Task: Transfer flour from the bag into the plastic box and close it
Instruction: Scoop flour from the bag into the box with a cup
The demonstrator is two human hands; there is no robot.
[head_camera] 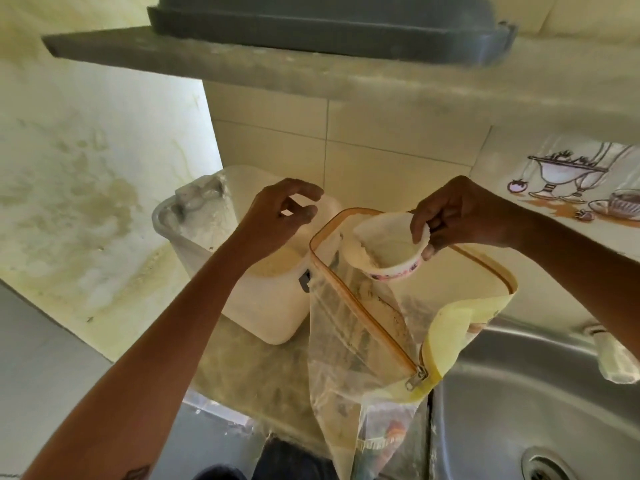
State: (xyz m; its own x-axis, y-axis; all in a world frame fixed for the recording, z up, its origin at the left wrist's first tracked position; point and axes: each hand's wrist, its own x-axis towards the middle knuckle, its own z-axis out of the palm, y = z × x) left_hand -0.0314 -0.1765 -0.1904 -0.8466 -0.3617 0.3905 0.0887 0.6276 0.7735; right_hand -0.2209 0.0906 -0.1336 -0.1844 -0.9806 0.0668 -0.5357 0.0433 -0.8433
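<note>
A clear zip-top flour bag point(349, 327) with a yellow edge stands open on the counter's corner, its mouth point(322, 237) gaping upward. My right hand point(460, 216) pinches the rim of a small white cup point(384, 251) dusted with flour, tilted over the bag's mouth. The white plastic box point(263, 306) stands just left of the bag, open on top, with flour inside. My left hand point(280, 213) hovers over the box with fingers curled and apart, holding nothing. The box's lid point(197, 199) appears to hang open at its far left.
A steel sink point(519, 393) lies to the right, its drain point(543, 469) at the bottom. A grey shelf point(173, 60) juts out overhead with a dark tub point(311, 26) on it. Tiled wall stands behind. The marble counter point(256, 375) ends near the bottom.
</note>
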